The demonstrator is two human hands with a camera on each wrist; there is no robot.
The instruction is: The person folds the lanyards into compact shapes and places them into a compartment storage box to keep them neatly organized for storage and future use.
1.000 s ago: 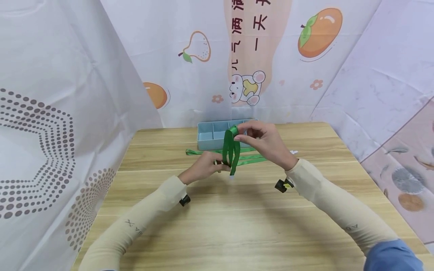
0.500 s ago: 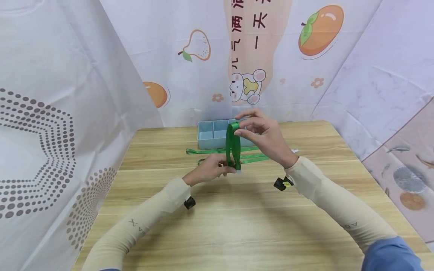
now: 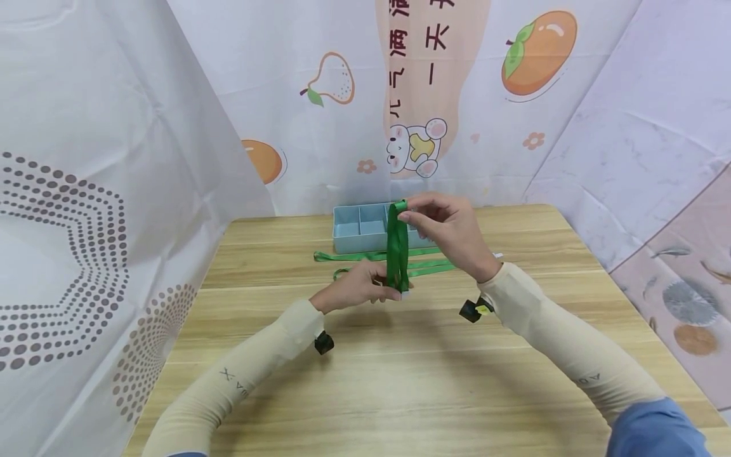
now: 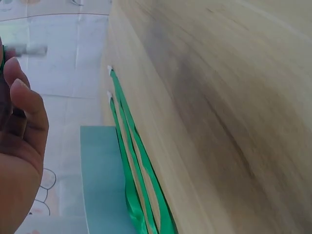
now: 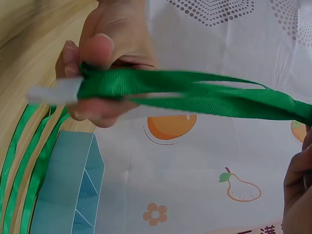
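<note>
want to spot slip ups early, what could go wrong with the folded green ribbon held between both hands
The left hand pinches only the bottom ends of the folded green fabric ribbon, near its white tip; a loose pinch could let the layers slide apart. The right hand grips just the top fold, so the loops may spring open if it eases. The hanging stack might also snag the other green ribbons lying before the pale blue compartment tray.

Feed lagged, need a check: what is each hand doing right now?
Left hand: pinches the lower end of the folded green ribbon.
Right hand: pinches the ribbon's top fold, holding it upright.
</note>
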